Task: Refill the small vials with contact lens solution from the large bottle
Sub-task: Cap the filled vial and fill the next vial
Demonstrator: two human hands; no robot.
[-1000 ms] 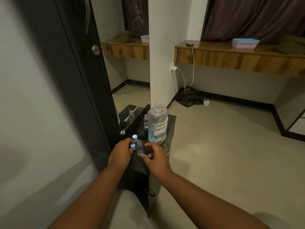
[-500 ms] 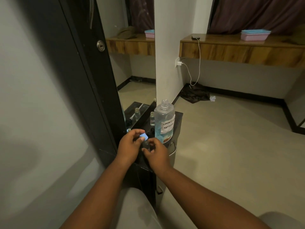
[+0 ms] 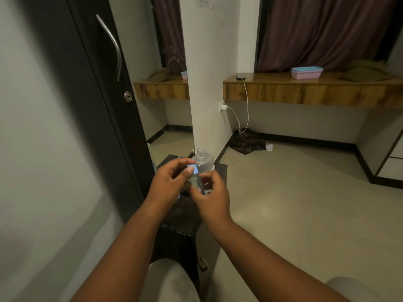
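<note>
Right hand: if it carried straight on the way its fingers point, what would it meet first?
The right hand, gripping the small vial, points forward-left; it would probably first meet the left hand at the cap. Depth is unclear.

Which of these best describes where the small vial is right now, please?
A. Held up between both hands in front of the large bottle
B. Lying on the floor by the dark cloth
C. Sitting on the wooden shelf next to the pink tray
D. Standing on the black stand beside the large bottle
A: the small vial is lifted off the stand, the right hand gripping its body and the left hand pinching its light blue cap, with the large bottle just behind.
</note>
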